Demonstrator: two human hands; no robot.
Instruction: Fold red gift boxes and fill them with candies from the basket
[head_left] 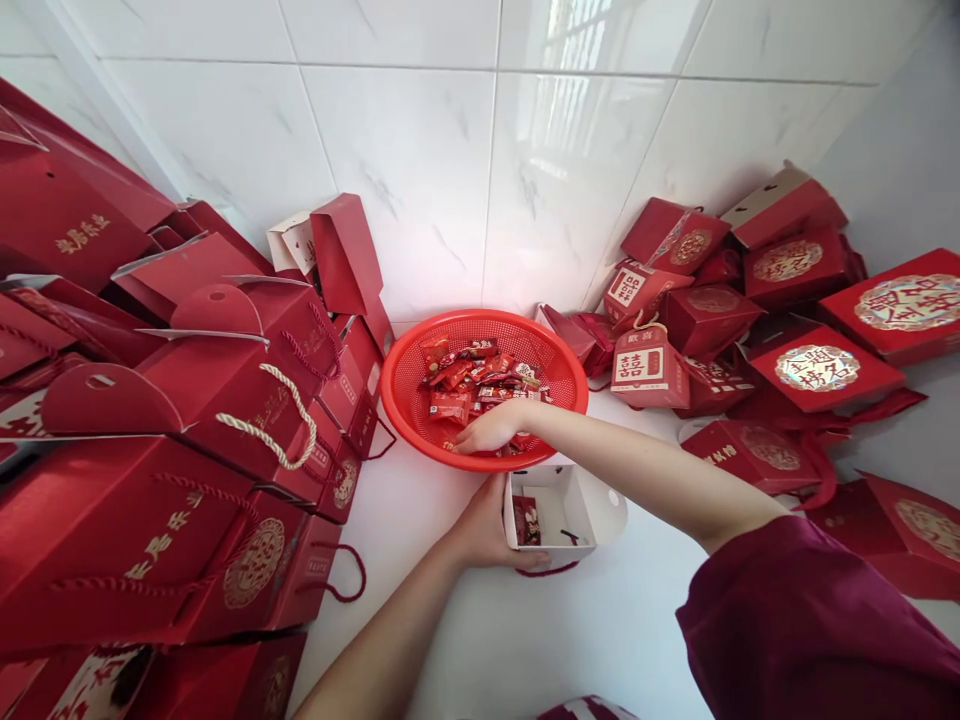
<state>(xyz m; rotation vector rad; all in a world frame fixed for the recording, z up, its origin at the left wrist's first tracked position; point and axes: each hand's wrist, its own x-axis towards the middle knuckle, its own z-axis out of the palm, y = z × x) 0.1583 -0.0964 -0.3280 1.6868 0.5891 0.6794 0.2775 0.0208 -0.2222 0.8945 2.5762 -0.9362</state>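
Note:
A small gift box [559, 515], white inside, stands open on the white surface, tilted toward me. My left hand [487, 530] grips its left side and near edge. Inside lies a red candy packet [526, 522] on the left, with a small dark slot near the front wall. My right hand [495, 427] reaches over the near rim of a red plastic basket [559, 350]. Its fingers reach down beside the red wrapped candies [450, 405], and the fingertips are partly hidden. I see no candy clearly held in it.
Red gift boxes [172, 400] with rope handles are stacked along the left. More red boxes [817, 370], with gold and white emblems, are heaped at the right. A tiled wall [420, 150] rises behind the basket.

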